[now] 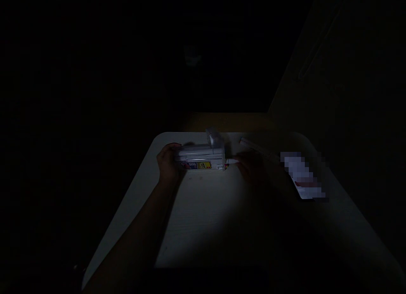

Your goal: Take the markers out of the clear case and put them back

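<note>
Package (199,157), boxy and pale, with a yellow and red label along its near side, is grasped at its left end by the left hand (168,163), the fingers being clenched round it. Whether it is lifted or resting on the white table (203,218) cannot be told. A clear flap (213,137) is seen standing up from the top of the package. From its right end a white tube tip (231,160) projects, and by the way the package is held sideways, that end appears to be presented to the right hand (250,167), which is placed just beside it. That hand lies in deep shadow, so whether the tip is pinched or merely neared cannot be told. Farther right, a pale strip (258,149) is laid near the far edge of the table, and a blurred packet (301,175) lies well apart from both hands, seemingly set aside to leave room for the handling of the package
</note>
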`<action>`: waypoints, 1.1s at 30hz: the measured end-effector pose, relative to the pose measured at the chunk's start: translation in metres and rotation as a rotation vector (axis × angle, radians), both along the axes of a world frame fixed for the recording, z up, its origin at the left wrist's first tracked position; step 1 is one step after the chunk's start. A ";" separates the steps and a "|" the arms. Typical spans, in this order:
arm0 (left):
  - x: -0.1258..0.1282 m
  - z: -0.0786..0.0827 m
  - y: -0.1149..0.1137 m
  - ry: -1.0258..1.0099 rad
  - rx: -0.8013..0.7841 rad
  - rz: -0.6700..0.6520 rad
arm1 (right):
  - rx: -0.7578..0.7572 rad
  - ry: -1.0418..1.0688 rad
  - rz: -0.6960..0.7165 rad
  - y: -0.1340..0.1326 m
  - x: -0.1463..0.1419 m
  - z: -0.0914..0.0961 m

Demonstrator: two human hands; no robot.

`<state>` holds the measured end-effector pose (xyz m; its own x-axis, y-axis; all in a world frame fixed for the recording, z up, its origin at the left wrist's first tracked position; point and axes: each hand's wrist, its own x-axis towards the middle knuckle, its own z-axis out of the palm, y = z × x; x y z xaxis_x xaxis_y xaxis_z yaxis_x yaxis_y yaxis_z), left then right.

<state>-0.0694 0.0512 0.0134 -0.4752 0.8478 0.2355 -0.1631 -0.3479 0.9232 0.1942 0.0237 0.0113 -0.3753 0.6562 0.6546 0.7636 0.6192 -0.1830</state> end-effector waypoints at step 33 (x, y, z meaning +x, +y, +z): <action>0.000 0.001 -0.001 0.005 -0.006 -0.008 | -0.155 -0.129 -0.052 -0.006 0.009 0.001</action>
<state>-0.0691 0.0505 0.0149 -0.4670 0.8530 0.2332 -0.1611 -0.3413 0.9260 0.2031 0.0180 0.0125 -0.4125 0.7660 0.4930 0.8169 0.5506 -0.1720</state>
